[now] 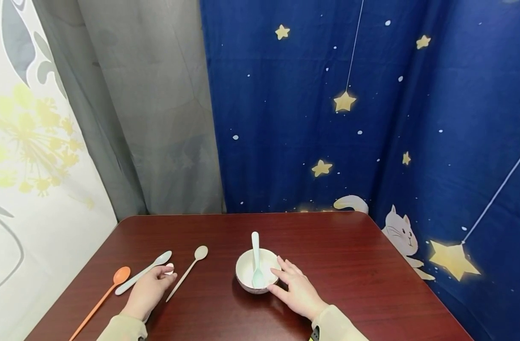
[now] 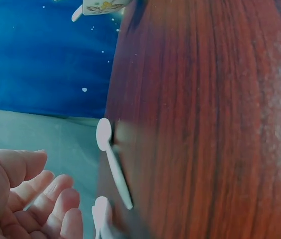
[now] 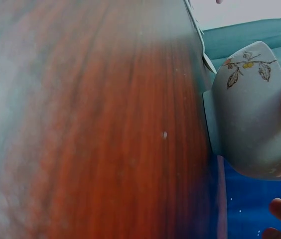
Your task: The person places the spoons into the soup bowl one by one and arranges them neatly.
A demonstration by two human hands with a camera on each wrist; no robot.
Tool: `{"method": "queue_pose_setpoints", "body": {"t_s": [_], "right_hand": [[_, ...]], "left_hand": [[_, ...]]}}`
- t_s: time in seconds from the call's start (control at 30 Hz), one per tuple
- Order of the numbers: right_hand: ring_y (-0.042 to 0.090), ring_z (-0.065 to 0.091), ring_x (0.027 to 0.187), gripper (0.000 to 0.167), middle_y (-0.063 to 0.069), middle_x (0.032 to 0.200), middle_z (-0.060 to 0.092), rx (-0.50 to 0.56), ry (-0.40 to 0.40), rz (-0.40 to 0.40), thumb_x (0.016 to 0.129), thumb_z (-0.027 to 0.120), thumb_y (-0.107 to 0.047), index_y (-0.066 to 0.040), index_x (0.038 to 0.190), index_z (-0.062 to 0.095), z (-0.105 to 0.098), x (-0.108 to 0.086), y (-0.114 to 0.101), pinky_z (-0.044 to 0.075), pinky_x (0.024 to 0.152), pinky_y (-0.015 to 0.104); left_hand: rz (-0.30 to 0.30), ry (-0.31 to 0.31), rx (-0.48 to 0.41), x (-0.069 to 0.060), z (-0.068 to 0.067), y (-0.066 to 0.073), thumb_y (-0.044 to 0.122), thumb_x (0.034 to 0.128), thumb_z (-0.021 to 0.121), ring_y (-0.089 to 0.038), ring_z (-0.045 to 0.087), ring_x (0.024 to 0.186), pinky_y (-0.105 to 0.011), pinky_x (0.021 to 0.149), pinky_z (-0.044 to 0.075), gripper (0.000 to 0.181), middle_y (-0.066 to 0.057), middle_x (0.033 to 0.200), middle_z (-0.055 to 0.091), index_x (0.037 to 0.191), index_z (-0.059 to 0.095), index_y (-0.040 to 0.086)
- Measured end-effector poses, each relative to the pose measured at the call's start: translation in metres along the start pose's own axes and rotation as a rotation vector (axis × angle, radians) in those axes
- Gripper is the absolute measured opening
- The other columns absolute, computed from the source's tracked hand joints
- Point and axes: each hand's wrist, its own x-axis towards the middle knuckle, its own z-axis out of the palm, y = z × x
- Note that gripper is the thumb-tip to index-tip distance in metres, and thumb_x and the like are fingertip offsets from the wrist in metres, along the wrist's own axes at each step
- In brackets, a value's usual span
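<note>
A white bowl [image 1: 244,268] with a leaf-and-berry print [image 3: 248,64] stands upright on the table, a pale mint spoon [image 1: 256,255] leaning inside it. My right hand [image 1: 300,291] touches its right side, thumb and fingers mostly straight against the rim. Over the left of the table, my left hand [image 1: 150,290] hovers with fingers loosely bent; in the left wrist view nothing shows between thumb and fingers [image 2: 56,199]. Just past its fingertips lies a small white piece [image 1: 170,268], mostly hidden by the hand. A beige spoon [image 1: 201,253] lies to its right, a light grey spoon [image 1: 162,258] to its left.
An orange spoon [image 1: 121,274] lies farthest left. The dark red wooden table [image 1: 370,265] has rounded far corners. Behind it hang a grey curtain [image 1: 157,104] and a blue star-patterned curtain [image 1: 285,113].
</note>
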Motion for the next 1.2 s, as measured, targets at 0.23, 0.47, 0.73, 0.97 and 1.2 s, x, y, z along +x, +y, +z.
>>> {"method": "queue_pose_setpoints", "body": {"t_s": [0.23,0.47,0.73,0.97,1.2], "right_hand": [[0.040,0.036,0.135,0.055,0.016,0.148,0.040,0.001,0.009,-0.006,0.092,0.057,-0.052,-0.010,0.129,0.062,0.001,-0.001,0.000,0.035,0.102,0.059],[0.039,0.035,0.136,0.058,0.014,0.149,0.039,-0.001,0.008,0.002,0.092,0.055,-0.054,-0.011,0.129,0.062,0.001,0.000,0.000,0.035,0.101,0.062],[0.038,0.034,0.136,0.058,0.014,0.149,0.039,0.002,0.004,0.009,0.092,0.055,-0.054,-0.011,0.130,0.061,0.002,-0.001,0.001,0.034,0.102,0.060],[0.038,0.033,0.137,0.057,0.014,0.150,0.037,0.011,-0.010,0.010,0.093,0.056,-0.052,-0.010,0.131,0.060,0.001,-0.001,0.001,0.034,0.104,0.057],[0.037,0.033,0.137,0.058,0.012,0.151,0.037,0.009,-0.017,0.015,0.093,0.055,-0.054,-0.011,0.131,0.060,0.002,-0.002,0.001,0.033,0.105,0.056]], "left_hand": [[-0.012,0.043,0.019,0.006,0.010,-0.006,0.023,0.0925,0.063,-0.027,0.062,0.095,-0.037,0.079,0.046,0.040,-0.012,0.100,0.069,0.122,0.059,-0.005],[-0.029,0.118,-0.009,0.009,0.024,-0.008,0.025,0.0918,0.065,-0.032,0.060,0.099,-0.044,0.084,0.043,0.044,-0.015,0.102,0.067,0.124,0.057,-0.004],[-0.037,0.202,-0.066,0.012,0.039,-0.009,0.022,0.0907,0.066,-0.031,0.059,0.093,-0.039,0.079,0.042,0.039,-0.016,0.099,0.066,0.118,0.061,-0.006],[-0.009,0.200,0.009,0.014,0.047,-0.011,0.020,0.0894,0.066,-0.032,0.062,0.090,-0.043,0.078,0.045,0.037,-0.017,0.095,0.068,0.114,0.063,-0.007],[0.014,0.212,0.047,0.016,0.052,-0.018,0.018,0.0876,0.067,-0.032,0.063,0.087,-0.045,0.077,0.047,0.033,-0.015,0.088,0.069,0.108,0.067,-0.008]]}}
